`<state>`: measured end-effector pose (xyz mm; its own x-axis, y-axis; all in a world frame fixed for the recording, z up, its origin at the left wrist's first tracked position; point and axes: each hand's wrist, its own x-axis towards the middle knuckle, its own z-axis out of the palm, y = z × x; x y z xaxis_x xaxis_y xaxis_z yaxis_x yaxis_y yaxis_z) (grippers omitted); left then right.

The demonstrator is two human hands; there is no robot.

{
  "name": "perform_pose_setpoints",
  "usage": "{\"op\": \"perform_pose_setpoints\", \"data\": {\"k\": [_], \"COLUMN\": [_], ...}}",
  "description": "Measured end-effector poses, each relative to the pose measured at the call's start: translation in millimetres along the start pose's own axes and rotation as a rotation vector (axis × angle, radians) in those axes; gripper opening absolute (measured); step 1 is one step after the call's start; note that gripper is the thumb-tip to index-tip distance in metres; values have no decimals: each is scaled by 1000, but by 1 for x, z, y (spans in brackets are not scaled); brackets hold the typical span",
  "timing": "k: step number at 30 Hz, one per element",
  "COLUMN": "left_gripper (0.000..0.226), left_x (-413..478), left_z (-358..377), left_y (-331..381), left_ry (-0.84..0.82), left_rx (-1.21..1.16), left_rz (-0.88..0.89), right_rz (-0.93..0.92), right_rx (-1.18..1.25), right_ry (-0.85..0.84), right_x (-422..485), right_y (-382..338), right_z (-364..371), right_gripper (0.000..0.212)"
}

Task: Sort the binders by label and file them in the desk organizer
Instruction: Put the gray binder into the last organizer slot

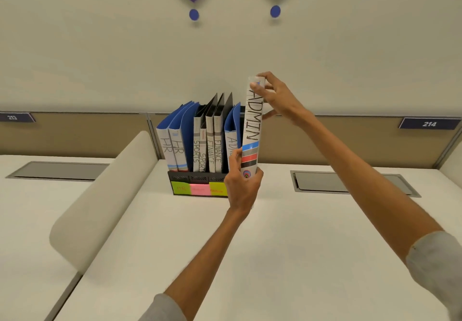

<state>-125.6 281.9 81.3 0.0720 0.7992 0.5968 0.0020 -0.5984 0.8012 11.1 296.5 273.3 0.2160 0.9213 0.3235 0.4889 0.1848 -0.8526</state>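
Note:
A black desk organizer stands at the back of the white desk, with green and pink sticky labels on its front. Several binders stand in it: two marked HR, two SPORTS, two FINANCE, and one blue ADMIN binder. A second ADMIN binder is held upright at the organizer's right end. My left hand grips its bottom. My right hand pinches its top corner.
A curved white divider rises on the left of the desk. Grey cable hatches sit at the left and right. A partition wall with tags 213 and 214 runs behind the organizer.

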Motion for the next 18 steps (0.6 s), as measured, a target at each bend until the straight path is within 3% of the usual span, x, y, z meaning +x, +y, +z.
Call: {"op": "perform_pose_setpoints", "data": {"k": [11,18], "left_gripper": [66,75], "left_x": [22,27], "left_z": [-5,5], "left_y": [-34,-75], "left_ry": [-18,-170], "left_rx": [-33,-14], "left_rz": [-27,-166], "right_rz": [-79,-69], "right_rx": [-15,-90], "right_ry": [168,194], "right_x": [34,48], "right_y": [-6,31], "right_z": [26,44], "right_gripper": [53,49]}}
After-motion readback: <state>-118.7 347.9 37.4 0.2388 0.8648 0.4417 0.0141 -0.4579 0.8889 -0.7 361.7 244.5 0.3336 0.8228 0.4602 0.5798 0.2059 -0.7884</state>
